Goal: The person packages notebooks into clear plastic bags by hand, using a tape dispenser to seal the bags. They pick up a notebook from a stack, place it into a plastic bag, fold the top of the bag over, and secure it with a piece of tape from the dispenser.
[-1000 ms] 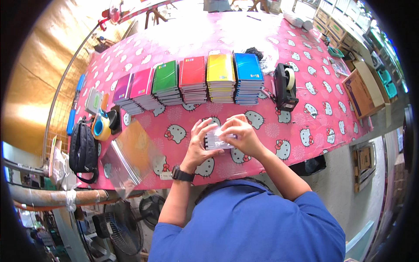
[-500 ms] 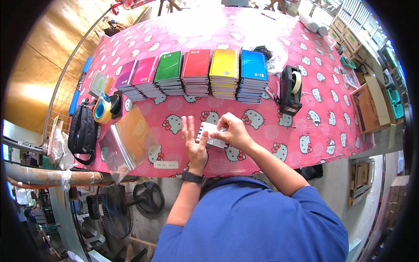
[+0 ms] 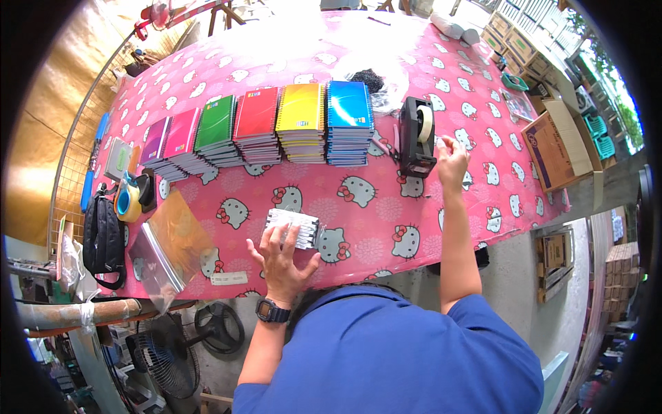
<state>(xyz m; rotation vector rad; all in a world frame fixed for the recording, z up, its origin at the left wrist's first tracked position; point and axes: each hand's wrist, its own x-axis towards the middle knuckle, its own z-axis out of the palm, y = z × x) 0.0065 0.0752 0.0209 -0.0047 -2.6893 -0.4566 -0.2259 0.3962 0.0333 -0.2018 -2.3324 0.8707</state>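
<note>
A small white packet (image 3: 301, 239) with dark ridged edges and a shiny clear wrap lies on the pink tablecloth in front of me. Spread across its near side are the fingers of my left hand (image 3: 281, 265), open and touching it. My right hand (image 3: 452, 165) is raised just right of the black tape dispenser (image 3: 416, 155), which carries a roll of pale tape (image 3: 425, 128). Its thumb and fingertips are pinched together at a tiny whitish bit, too small to make out.
Stacks of spiral notebooks, such as the red (image 3: 256, 114) and blue ones (image 3: 349, 107), stand in a row behind the packet. Left are a clear zip bag (image 3: 162, 259), a black pouch (image 3: 103, 238) and tape rolls (image 3: 127, 200). An open carton (image 3: 560, 152) stands right.
My right hand has left the packet and moved right to the tape dispenser. The packet now lies on the table under my left fingers. The whole view has shifted.
</note>
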